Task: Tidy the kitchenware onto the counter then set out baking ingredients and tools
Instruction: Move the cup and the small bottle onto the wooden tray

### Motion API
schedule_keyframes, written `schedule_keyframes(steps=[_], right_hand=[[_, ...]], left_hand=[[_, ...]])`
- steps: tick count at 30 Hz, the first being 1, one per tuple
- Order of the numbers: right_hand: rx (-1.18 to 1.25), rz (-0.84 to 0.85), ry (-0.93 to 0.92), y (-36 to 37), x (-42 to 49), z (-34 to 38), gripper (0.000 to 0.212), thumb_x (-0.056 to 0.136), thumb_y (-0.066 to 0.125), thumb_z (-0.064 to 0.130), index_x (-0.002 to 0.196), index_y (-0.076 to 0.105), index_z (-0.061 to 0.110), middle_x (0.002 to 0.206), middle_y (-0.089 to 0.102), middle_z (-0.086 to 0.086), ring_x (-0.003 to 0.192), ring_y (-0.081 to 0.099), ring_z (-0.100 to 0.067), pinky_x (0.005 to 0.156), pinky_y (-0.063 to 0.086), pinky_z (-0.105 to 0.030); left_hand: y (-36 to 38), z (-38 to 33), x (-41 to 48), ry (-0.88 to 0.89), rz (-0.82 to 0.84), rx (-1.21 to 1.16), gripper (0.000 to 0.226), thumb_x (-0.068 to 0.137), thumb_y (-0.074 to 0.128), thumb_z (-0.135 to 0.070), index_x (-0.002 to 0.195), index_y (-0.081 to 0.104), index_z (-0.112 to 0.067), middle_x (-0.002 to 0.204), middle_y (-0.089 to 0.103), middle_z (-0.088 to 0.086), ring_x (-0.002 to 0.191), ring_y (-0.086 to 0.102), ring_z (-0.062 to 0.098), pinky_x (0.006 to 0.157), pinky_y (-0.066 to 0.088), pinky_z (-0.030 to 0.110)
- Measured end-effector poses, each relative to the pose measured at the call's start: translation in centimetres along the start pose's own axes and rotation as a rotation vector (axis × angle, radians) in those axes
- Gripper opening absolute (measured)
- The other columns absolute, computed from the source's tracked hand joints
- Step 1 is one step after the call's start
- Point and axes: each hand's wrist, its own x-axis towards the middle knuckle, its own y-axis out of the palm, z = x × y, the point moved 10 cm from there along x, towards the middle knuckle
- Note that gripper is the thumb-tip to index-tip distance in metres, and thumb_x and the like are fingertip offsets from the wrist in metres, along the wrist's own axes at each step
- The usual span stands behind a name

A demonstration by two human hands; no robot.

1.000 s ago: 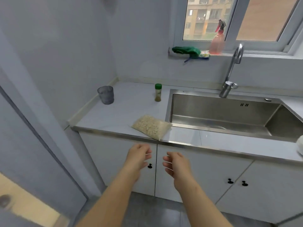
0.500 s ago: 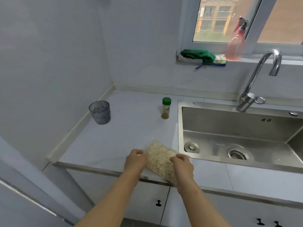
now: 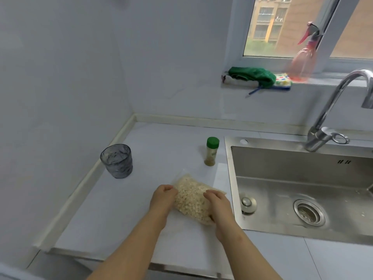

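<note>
A clear bag of pale oat-like flakes [image 3: 191, 197] lies on the light counter [image 3: 113, 215] just left of the sink. My left hand [image 3: 163, 198] grips its left edge with curled fingers. My right hand [image 3: 219, 203] grips its right side, fingers curled over the top. A small spice jar with a green cap [image 3: 212, 151] stands upright behind the bag, beside the sink rim. A dark ribbed glass [image 3: 117, 160] stands at the left, close to the wall.
The steel sink [image 3: 302, 190] with its drain and tall curved tap [image 3: 331, 118] fills the right. On the window sill lie a green cloth [image 3: 252, 76] and a red spray bottle [image 3: 303, 59]. Walls close the counter at left and back.
Both hands rose from in front of the cabinet doors to the counter and took hold of the bag. The bag has moved further from the counter's front edge, and the view has drawn closer.
</note>
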Motion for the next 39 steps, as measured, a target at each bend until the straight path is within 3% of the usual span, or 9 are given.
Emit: schedule_keyframes(steps=[3,8,15,20,23,27,31,35,39], right_hand=[[-0.066,-0.028,0.012,-0.2,1.5,0.8,0.008,0.089,0.052,0.017,0.084,0.057,0.022,0.102,0.058,-0.001,0.093,0.052,-0.020,0.084,0.043,-0.033],[-0.352,-0.196,-0.117,-1.1,4.1,4.5,0.012,0.087,0.049,0.021,0.095,0.057,0.022,0.107,0.058,-0.002,0.096,0.046,-0.024,0.088,0.042,-0.036],[-0.360,-0.081,-0.249,5.4,4.9,5.8,0.015,0.088,0.047,0.018,0.097,0.055,0.026,0.112,0.060,-0.002,0.106,0.053,-0.025,0.097,0.043,-0.046],[-0.282,-0.013,-0.266,8.5,4.9,6.2,0.017,0.089,0.046,0.013,0.101,0.055,0.021,0.109,0.059,-0.001,0.092,0.055,-0.018,0.080,0.044,-0.032],[-0.266,0.002,-0.285,9.1,5.1,6.7,0.017,0.090,0.046,0.011,0.104,0.055,0.015,0.101,0.057,-0.001,0.075,0.051,-0.010,0.062,0.038,-0.024],[-0.266,-0.028,-0.255,8.7,5.7,6.5,0.014,0.090,0.047,0.009,0.100,0.055,0.014,0.088,0.055,0.005,0.073,0.049,-0.005,0.060,0.037,-0.019],[-0.270,-0.039,-0.235,8.5,5.9,6.4,0.009,0.090,0.048,0.011,0.095,0.055,0.016,0.084,0.054,0.009,0.073,0.049,-0.005,0.059,0.036,-0.019],[-0.244,-0.035,-0.228,8.2,6.0,6.4,0.007,0.090,0.050,0.011,0.092,0.056,0.015,0.085,0.056,0.008,0.075,0.049,-0.003,0.061,0.036,-0.017],[-0.217,-0.008,-0.220,8.2,6.0,6.7,0.010,0.090,0.051,0.010,0.085,0.054,0.019,0.083,0.055,0.006,0.074,0.050,-0.007,0.061,0.038,-0.019]], left_hand=[[-0.6,-0.5,0.9,-0.012,-0.048,-0.003,0.017,0.088,0.054,-0.011,0.105,0.055,-0.013,0.092,0.056,0.003,0.076,0.050,0.014,0.061,0.039,0.025],[-5.1,-0.4,2.1,0.023,-0.335,0.002,0.032,0.089,0.054,-0.015,0.121,0.050,-0.012,0.125,0.051,0.012,0.095,0.054,0.028,0.076,0.042,0.032],[-10.3,-0.2,3.8,-0.022,-0.440,-0.076,0.051,0.088,0.058,-0.014,0.135,0.037,-0.012,0.138,0.038,0.016,0.116,0.047,0.034,0.088,0.040,0.036],[-14.5,-2.1,5.6,0.048,-0.517,-0.160,0.089,0.077,0.073,-0.007,0.147,0.019,-0.013,0.146,0.024,0.018,0.124,0.042,0.034,0.087,0.038,0.033],[-15.9,-3.9,7.1,0.177,-0.537,-0.117,0.107,0.065,0.081,-0.001,0.148,0.014,-0.014,0.147,0.025,0.016,0.131,0.036,0.030,0.095,0.036,0.030],[-16.5,-5.4,8.8,0.276,-0.538,-0.053,0.122,0.054,0.089,-0.006,0.149,0.012,-0.015,0.148,0.025,0.013,0.137,0.028,0.027,0.109,0.030,0.033],[-15.4,-5.5,10.0,0.320,-0.454,-0.109,0.110,0.062,0.086,-0.008,0.147,0.015,-0.018,0.147,0.030,0.005,0.133,0.035,0.021,0.098,0.033,0.023],[-15.2,-4.9,10.8,0.304,-0.479,-0.043,0.092,0.055,0.090,-0.014,0.131,0.039,-0.014,0.128,0.051,0.005,0.114,0.053,0.024,0.090,0.044,0.030],[-12.5,-3.1,11.5,0.211,-0.392,-0.044,0.085,0.060,0.087,-0.015,0.130,0.039,-0.015,0.129,0.048,0.011,0.111,0.056,0.027,0.089,0.047,0.035]])
